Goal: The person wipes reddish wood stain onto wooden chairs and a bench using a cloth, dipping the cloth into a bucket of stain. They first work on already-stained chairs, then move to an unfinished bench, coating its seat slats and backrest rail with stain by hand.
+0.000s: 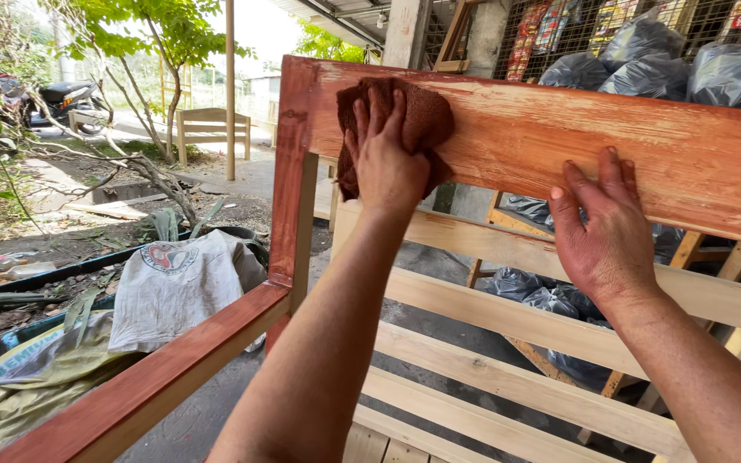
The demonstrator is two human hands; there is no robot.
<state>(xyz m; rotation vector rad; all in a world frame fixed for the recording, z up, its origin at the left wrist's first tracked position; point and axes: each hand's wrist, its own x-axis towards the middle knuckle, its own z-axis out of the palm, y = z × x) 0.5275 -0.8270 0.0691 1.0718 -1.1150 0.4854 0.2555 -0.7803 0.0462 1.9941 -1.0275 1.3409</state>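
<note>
— Armrest (pixel 143 381) nearest the camera carries an even red-brown stain, but the slats (pixel 508 369) beside it are bare pale wood. Could that go wrong?

— Possibly. A drip off the cloth would likely blotch those slats, since they lie right below the work.

— Where is the cloth?

— The stained rag (pixel 413 120) is bunched against the top rail (pixel 645 146) of the bench, near its left end, by the corner post (pixel 289 171). The left hand (pixel 385 167) presses it flat with fingers spread. The right hand (pixel 606 227) holds nothing; it rests open on the rail's lower edge, fingers fanned, steadying the frame.

— Any risk there?

— That palm sits on streaky, patchy colour. If the coat is wet, it may lift stain or leave prints. The streaks themselves could dry uneven unless rubbed out.

— And further off?

— Black bags (pixel 653 60) stand behind the rail, apparently out of reach of the rag.
</note>
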